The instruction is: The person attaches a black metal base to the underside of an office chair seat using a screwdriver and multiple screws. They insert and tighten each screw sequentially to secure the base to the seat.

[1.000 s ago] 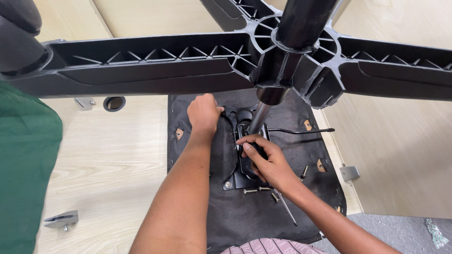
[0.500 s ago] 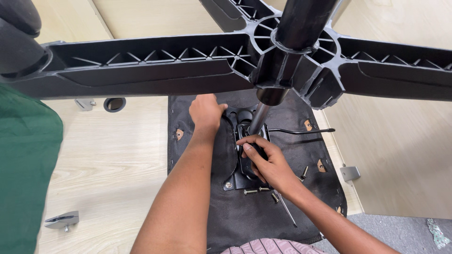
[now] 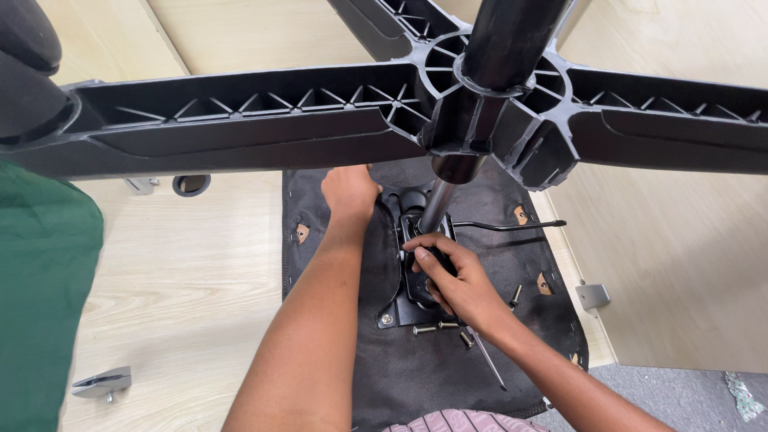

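An office chair lies upside down, its black fabric seat underside [image 3: 448, 360] facing up on the wooden floor. A black metal mechanism plate [image 3: 404, 276] sits on the seat, with the shiny gas cylinder [image 3: 436, 204] rising from it into the black star base [image 3: 264, 120]. My left hand [image 3: 348, 192] presses on the far edge of the plate beside the cylinder. My right hand [image 3: 452, 280] is closed over a black knob on the plate. Several loose screws [image 3: 436, 326] and a thin metal tool [image 3: 486, 358] lie on the fabric just below my right hand.
A black lever [image 3: 512, 226] sticks out to the right of the mechanism. A caster wheel [image 3: 28, 60] is at the top left. A green cloth [image 3: 40, 296] fills the left edge. A metal bracket [image 3: 100, 384] and a small black ring [image 3: 190, 184] lie on the floor.
My right hand has shifted slightly on the knob. My left hand stays where it was.
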